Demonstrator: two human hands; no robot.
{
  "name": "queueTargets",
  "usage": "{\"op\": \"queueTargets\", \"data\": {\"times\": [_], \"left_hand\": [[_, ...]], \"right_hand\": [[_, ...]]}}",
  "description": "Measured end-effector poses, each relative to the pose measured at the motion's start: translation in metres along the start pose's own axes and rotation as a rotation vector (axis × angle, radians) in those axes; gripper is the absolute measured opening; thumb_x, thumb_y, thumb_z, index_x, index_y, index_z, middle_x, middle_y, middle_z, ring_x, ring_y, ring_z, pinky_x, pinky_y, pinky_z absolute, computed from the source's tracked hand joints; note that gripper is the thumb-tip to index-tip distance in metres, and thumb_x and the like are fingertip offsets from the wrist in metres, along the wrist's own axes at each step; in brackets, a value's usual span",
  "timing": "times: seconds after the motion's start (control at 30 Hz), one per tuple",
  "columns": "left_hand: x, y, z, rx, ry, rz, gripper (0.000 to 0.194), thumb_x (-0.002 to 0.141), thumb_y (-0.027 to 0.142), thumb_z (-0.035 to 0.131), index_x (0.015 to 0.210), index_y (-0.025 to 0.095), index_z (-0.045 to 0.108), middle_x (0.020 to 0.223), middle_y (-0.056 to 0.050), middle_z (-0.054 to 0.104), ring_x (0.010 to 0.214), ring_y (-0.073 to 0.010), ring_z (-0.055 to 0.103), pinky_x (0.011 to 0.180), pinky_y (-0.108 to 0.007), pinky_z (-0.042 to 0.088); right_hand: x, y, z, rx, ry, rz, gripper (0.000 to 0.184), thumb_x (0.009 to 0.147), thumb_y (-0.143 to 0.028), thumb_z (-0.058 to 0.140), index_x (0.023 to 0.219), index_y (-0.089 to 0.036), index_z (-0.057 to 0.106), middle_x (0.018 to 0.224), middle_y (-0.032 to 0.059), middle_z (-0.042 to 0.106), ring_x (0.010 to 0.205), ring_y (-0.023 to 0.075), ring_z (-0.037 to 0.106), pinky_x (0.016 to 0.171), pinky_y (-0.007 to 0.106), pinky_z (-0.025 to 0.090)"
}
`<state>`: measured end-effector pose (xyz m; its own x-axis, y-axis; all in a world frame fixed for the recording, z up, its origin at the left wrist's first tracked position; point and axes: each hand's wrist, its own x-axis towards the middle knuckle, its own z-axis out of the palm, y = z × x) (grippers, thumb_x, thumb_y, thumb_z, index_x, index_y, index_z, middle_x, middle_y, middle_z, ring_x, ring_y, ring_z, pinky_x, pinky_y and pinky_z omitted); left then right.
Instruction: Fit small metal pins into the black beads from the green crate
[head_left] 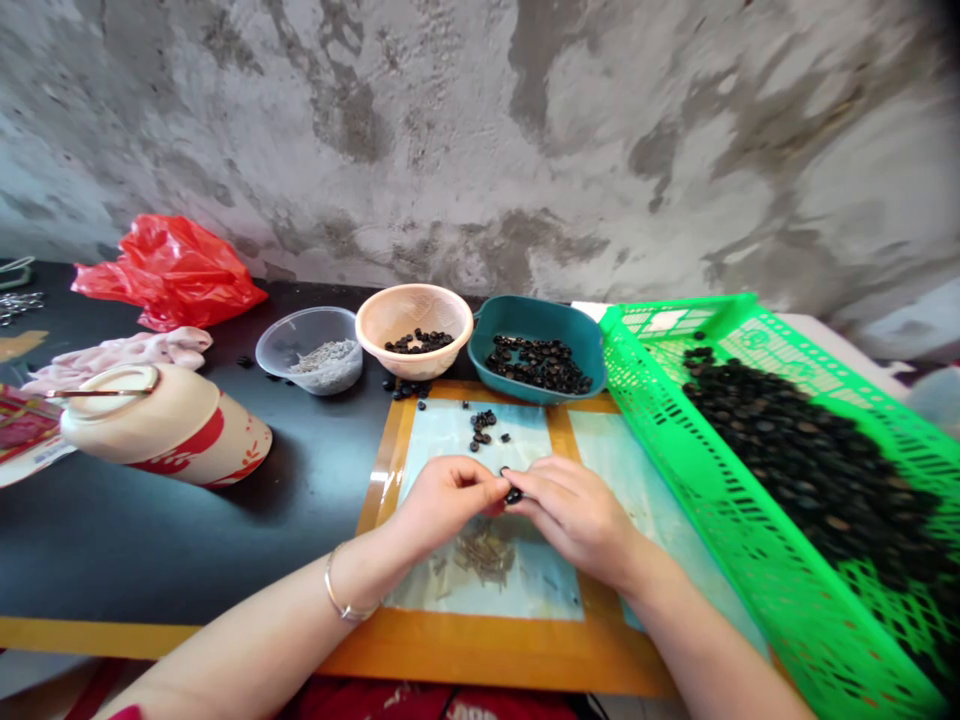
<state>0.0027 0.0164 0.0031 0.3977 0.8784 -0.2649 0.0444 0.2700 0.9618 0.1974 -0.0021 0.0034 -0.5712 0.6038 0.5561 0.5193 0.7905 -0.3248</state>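
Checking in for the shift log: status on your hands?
Left hand and right hand pinching small dark piece above mat. Green basket beside right forearm.

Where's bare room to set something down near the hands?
Bare dark tabletop lies between the tipped cream canister and the orange mat. Also the pale sheet beside the green basket. Crowded: the back row, tub, tan bowl, teal dish.
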Motion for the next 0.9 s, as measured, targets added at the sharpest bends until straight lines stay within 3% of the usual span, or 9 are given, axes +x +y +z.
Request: {"op": "queueTargets", "data": {"times": [0.43,0.77,0.9], "left_hand": [[-0.0029,0.0034,-0.0018,-0.139,-0.097,-0.097,0.033,0.065,0.044,0.080,0.061,0.012,0.071,0.060,-0.005,0.066,0.058,-0.0134,0.059,0.059,-0.024,0.048],[-0.0022,-0.0004,-0.0015,-0.175,-0.108,-0.101,0.034,0.063,0.044,0.080,0.062,0.011,0.071,0.064,-0.004,0.066,0.058,-0.0116,0.058,0.058,-0.022,0.048],[-0.0004,-0.0031,-0.0014,-0.138,-0.134,-0.148,0.036,0.069,0.046,0.075,0.067,0.010,0.070,0.064,-0.005,0.066,0.060,-0.0125,0.060,0.062,-0.024,0.050]], "right_hand": [[0.0020,-0.0021,-0.0019,0.135,-0.093,0.052,0.019,0.098,-0.027,0.052,0.108,-0.013,0.061,0.083,0.0089,0.067,0.076,0.0213,0.060,0.067,0.036,0.051],[0.0001,-0.0013,0.0008,0.211,-0.041,0.065,0.017,0.093,-0.021,0.059,0.106,-0.011,0.064,0.079,0.0092,0.066,0.076,0.0218,0.058,0.069,0.037,0.049],[0.0011,-0.0012,0.0007,0.211,-0.024,0.100,0.013,0.091,-0.019,0.061,0.102,-0.013,0.066,0.076,0.0080,0.065,0.074,0.0213,0.057,0.067,0.035,0.047]]}}
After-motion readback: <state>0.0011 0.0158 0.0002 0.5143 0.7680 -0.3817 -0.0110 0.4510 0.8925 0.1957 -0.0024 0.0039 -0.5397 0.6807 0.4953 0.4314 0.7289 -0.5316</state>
